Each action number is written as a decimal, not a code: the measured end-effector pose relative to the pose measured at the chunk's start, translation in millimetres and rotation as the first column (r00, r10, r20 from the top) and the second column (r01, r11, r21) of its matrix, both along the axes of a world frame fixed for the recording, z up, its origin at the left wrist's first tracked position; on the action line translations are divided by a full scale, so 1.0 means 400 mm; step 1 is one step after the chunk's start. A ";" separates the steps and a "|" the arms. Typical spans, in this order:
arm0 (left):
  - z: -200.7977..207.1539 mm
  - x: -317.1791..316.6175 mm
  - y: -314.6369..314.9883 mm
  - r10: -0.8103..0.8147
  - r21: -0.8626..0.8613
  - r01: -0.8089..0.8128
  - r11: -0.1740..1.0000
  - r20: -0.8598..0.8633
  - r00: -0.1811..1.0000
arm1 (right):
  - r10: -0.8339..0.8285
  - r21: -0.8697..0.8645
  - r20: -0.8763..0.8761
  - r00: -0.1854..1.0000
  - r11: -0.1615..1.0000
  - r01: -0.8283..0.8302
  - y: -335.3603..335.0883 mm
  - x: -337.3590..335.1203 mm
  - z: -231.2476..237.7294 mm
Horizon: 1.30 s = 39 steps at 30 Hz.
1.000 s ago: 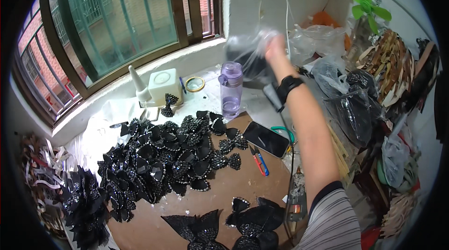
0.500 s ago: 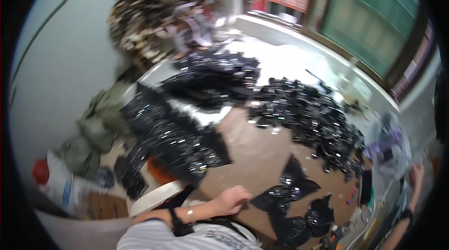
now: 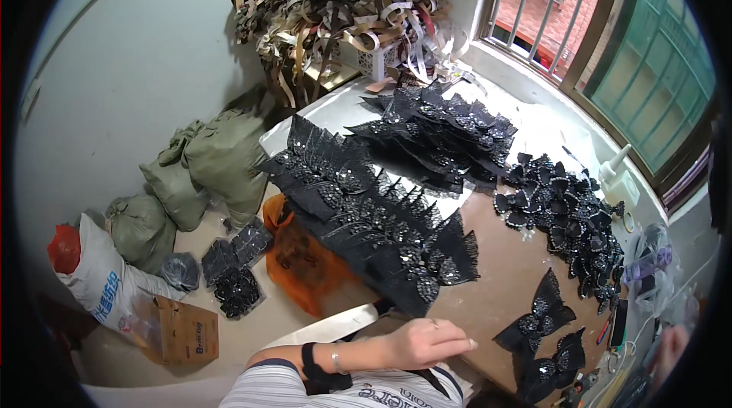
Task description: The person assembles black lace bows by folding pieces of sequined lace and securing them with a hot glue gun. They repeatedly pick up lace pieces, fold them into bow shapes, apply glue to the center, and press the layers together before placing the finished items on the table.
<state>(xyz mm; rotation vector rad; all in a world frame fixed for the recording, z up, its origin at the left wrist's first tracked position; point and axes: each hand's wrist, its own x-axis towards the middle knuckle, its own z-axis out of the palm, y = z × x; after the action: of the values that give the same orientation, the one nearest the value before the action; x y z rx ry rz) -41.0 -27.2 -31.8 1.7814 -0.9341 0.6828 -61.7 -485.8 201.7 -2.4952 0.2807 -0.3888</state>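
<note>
Near pointed, sequined black bows [image 3: 536, 322], my left grip [image 3: 428, 344] curls closed; I can't tell the state of my blurred right grip [image 3: 670, 350].

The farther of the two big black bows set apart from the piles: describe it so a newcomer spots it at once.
From the window, come down to the brown work surface. To the right of the left hand, the large black bow lies with sequins at its middle. Unlike the other bow beside it, it sits farther from the person, nearer the heap of small bows.
</note>
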 end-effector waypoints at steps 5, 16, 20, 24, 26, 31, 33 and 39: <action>0.072 0.000 0.285 0.471 0.178 -0.447 0.877 -0.130 0.873 | 0.656 0.449 -0.368 0.658 0.746 -0.493 0.462 0.007 -0.191; 0.047 0.058 0.325 0.706 0.332 -0.625 0.707 -0.278 0.652 | 0.469 0.685 -0.234 0.851 0.701 -0.198 0.820 0.132 -0.590; -0.021 0.134 0.237 0.655 0.413 -0.530 0.741 -0.266 0.707 | 0.324 0.319 -0.161 0.932 0.911 -0.261 0.838 0.187 -0.691; -0.074 0.192 0.176 0.758 0.645 -0.484 0.591 -0.240 0.606 | 0.276 0.393 -0.167 0.947 0.899 -0.192 0.835 0.194 -0.701; -0.068 0.195 0.168 0.759 0.642 -0.492 0.588 -0.230 0.609 | 0.310 0.592 -0.185 0.933 0.792 -0.146 0.830 0.178 -0.703; -0.046 0.187 0.192 0.698 0.557 -0.453 0.696 -0.380 0.607 | 0.422 0.915 -0.210 0.882 0.402 0.025 0.805 0.133 -0.699; -0.017 0.186 0.217 0.730 0.507 -0.532 0.678 -0.384 0.565 | 0.429 0.934 -0.198 0.881 0.355 0.037 0.790 0.133 -0.696; 0.025 0.170 0.271 0.170 -0.100 -0.510 0.854 -0.874 0.456 | 0.453 0.919 -0.186 0.872 0.394 -0.009 0.763 0.138 -0.671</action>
<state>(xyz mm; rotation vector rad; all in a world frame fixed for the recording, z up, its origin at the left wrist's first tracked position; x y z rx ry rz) 27.1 81.2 -21.9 1.6682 0.2535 0.1124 -6.4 -180.6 -66.8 -1.4202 0.1997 0.3873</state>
